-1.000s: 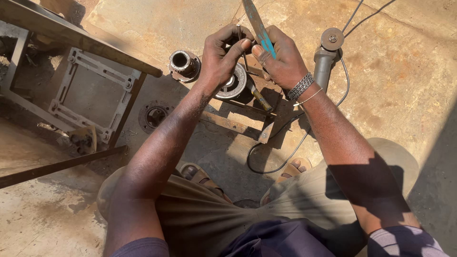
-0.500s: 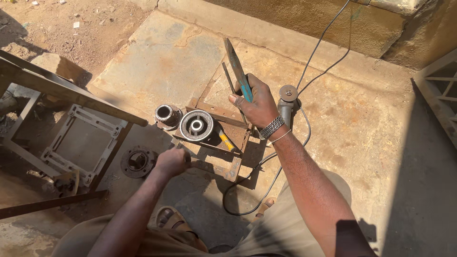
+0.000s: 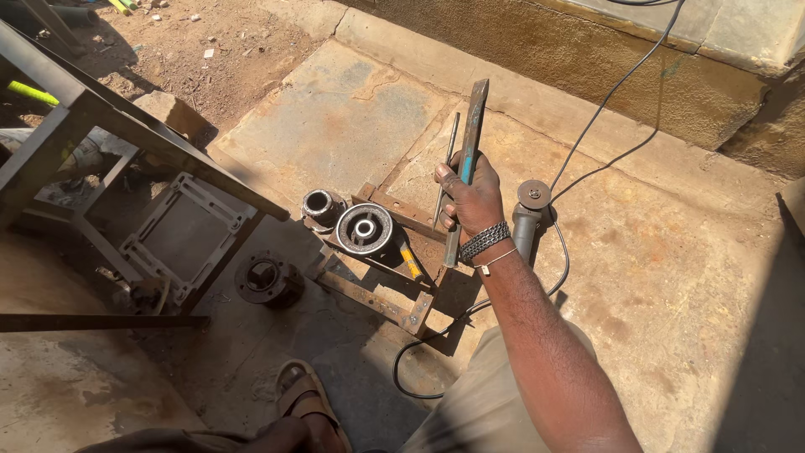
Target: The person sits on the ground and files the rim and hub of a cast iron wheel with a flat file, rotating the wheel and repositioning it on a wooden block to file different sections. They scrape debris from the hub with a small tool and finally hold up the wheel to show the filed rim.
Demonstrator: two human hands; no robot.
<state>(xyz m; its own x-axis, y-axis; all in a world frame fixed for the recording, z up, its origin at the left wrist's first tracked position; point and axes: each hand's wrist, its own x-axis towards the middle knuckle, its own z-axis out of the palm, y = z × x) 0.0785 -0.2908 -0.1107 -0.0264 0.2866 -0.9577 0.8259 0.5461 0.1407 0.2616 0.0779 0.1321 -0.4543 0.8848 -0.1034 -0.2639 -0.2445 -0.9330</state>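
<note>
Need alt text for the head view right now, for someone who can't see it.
The right hand grips a flat metal bar and a thin rod upright above a round pulley on a small metal frame; an angle grinder lies beside it on the stone floor.

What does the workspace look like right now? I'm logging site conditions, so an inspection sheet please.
Surface: stone slab floor, dusty, partly shaded.
Job's things: flat metal bar and thin rod held upright; pulley wheel on small metal frame.
Clutter: bearing housing, metal sleeve, yellow-handled tool.
Grippers: right hand clasps bar and rod; left hand not in view.
Cables: black cord runs to angle grinder.
Surroundings: steel stand, low wall.
</note>
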